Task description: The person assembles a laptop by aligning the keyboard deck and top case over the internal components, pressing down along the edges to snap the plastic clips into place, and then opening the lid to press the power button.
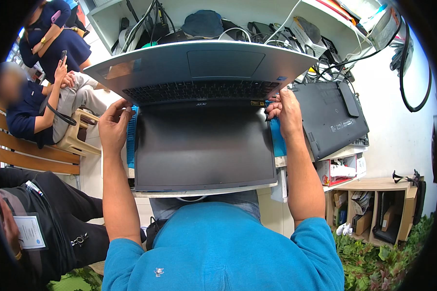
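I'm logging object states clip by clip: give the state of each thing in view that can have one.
Laptop: open, keyboard half raised
Laptop screen: dark, face up
Left hand: at laptop's left edge, grip unclear
Right hand: at laptop's right edge, grip unclear
Second laptop: underside up
Phone: held upright by a seated person
Shelf unit: open-fronted, stocked

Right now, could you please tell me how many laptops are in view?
2: an open gray-and-black laptop between the left hand and the right hand, and a black laptop lying underside-up to the right. Others may be hidden in the clutter.
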Demonstrator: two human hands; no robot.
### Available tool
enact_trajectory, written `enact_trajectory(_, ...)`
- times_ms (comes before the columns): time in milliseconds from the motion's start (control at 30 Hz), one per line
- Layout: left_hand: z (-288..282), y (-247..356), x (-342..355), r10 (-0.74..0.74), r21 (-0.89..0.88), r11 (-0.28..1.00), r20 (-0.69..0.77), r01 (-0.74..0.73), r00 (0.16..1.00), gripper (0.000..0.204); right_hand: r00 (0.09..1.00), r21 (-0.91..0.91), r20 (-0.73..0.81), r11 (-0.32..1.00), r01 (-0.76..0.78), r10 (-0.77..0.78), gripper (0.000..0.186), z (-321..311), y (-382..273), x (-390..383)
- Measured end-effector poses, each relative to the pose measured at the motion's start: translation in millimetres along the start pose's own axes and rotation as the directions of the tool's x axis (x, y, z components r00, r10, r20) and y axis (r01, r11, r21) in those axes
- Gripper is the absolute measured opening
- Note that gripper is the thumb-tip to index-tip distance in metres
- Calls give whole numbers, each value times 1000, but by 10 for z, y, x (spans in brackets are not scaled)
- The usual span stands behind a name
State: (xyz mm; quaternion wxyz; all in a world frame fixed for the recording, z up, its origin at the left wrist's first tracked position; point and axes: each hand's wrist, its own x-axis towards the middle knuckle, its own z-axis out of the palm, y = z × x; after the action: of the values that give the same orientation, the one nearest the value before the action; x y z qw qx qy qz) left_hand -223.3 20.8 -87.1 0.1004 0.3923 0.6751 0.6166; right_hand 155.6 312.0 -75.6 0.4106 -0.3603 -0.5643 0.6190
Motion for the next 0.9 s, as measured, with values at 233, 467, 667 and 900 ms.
enact_trajectory(233, -1, 1, 1, 10, -6, 1000, 9, -10, 1000, 26, 1000, -5, 2, 1000, 3, -3, 45, -8, 8, 2)
enact_trajectory(467, 9, 25, -3, 12, -2, 1000, 10, -12, 1000, 26, 1000, -13, -2, 1000, 0, 0, 46, 4, -10, -9)
enact_trajectory(667, 1, 4, -3, 13, 1, 1000, 10, -13, 1000, 25, 1000, -14, 0, 1000, 0, 0, 46, 16, -30, -22)
enact_trajectory(900, 6, 4, -6, 11, -5, 1000, 5, -11, 1000, 26, 1000, -6, 3, 1000, 1, -1, 45, 8, -17, -16)
